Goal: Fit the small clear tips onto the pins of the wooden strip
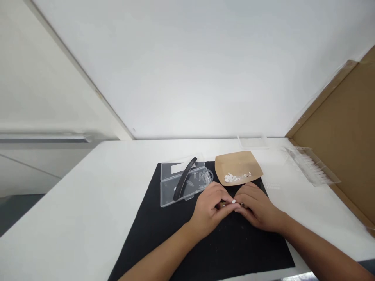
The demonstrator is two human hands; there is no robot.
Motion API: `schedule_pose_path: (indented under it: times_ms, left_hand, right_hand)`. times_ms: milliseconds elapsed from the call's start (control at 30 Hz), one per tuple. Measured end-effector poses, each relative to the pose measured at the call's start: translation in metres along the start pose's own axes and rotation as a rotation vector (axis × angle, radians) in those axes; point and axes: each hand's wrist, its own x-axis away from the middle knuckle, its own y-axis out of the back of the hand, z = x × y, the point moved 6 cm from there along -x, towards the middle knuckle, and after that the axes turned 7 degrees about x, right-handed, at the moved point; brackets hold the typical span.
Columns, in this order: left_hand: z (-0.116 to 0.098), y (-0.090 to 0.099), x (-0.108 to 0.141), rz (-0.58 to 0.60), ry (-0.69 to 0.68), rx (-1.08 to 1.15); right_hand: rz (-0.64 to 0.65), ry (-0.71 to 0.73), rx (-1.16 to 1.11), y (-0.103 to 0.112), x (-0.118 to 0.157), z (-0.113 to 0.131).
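Observation:
My left hand (pixel 211 203) is closed in a pinch, with a small white oval piece, like a false nail tip (pixel 233 201), at its fingertips. Against it, my right hand (pixel 258 207) has its fingers pressed together; a tiny dark, shiny bit shows at them, too small to name. Both hands meet over a black mat (pixel 228 249). Just beyond them lies a brown paper tray (pixel 237 162) with a heap of small white pieces (pixel 231 178). An open clear plastic case (pixel 166 197) holding clear nail tips (pixel 202 175) sits left of it, a black curved nail file (pixel 184 179) across it.
Clear plastic sheets with rows of nail tips (pixel 313 166) lie on the white table (pixel 88 203) at the right. Behind the tray is a clear, shallow plastic lid (pixel 253 142). A cardboard panel (pixel 340 113) borders the right side, and a white wall (pixel 205 78) the back.

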Motion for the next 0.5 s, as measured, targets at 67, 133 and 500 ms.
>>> schedule_pose_path:
  times_ms: [67,133,500]
  left_hand:
    - [0.0021,0.0003,0.0007,-0.002,0.033,0.016]
    - [0.0043,-0.0006,0.0019,0.01,0.076,0.027]
    - [-0.0002,0.0006,0.002,0.032,0.107,0.112]
  right_hand:
    - [0.025,0.011,0.027,-0.0012,-0.0001,0.0007]
    - [0.038,0.017,0.045,-0.0011,-0.0003,0.0008]
    - [0.041,0.04,0.185,0.0009,0.0018,0.0024]
